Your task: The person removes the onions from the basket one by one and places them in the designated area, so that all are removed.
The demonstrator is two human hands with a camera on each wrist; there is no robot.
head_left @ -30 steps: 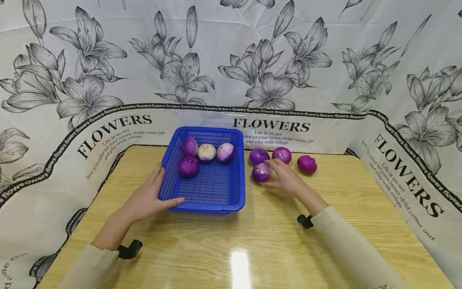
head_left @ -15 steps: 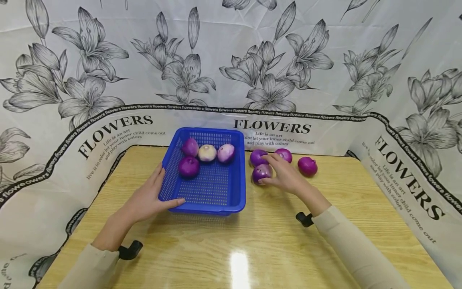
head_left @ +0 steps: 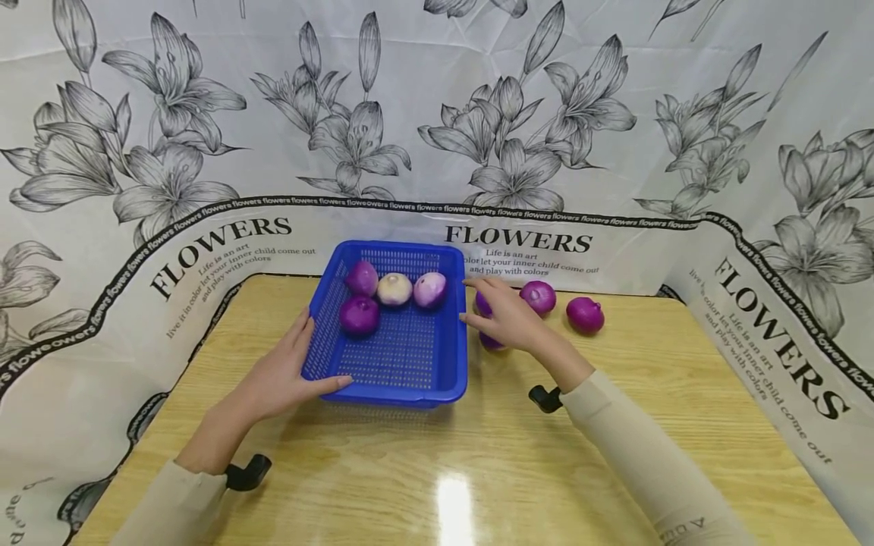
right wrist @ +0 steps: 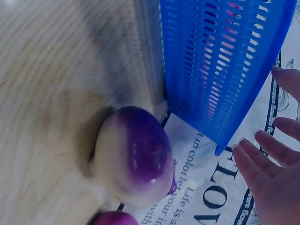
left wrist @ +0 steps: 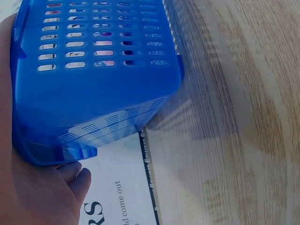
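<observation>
A blue perforated plastic basket (head_left: pixel 396 368) stands on the table with several onions inside: two purple (head_left: pixel 359 315), one whitish (head_left: pixel 394 290) and one pale purple (head_left: pixel 430 290). My left hand (head_left: pixel 273 379) holds its near left corner, the thumb over the rim and the fingers along the outer side. With fingers spread and nothing held, my right hand (head_left: pixel 505 315) is at the basket's right rim; whether the fingertips touch it I cannot tell. Beneath that hand two onions are mostly hidden in the head view; in the right wrist view one shows as a purple-and-cream onion (right wrist: pixel 136 159).
Right of my right hand lie a purple onion (head_left: pixel 538 298) and, farther right, another magenta onion (head_left: pixel 585 315). The wooden table (head_left: pixel 382 470) ends at a flower-printed cloth (head_left: pixel 382 220) behind and at both sides.
My right hand has left the onions beside it and moved left to the basket's right rim, over the two nearest onions. The left hand stays on the basket.
</observation>
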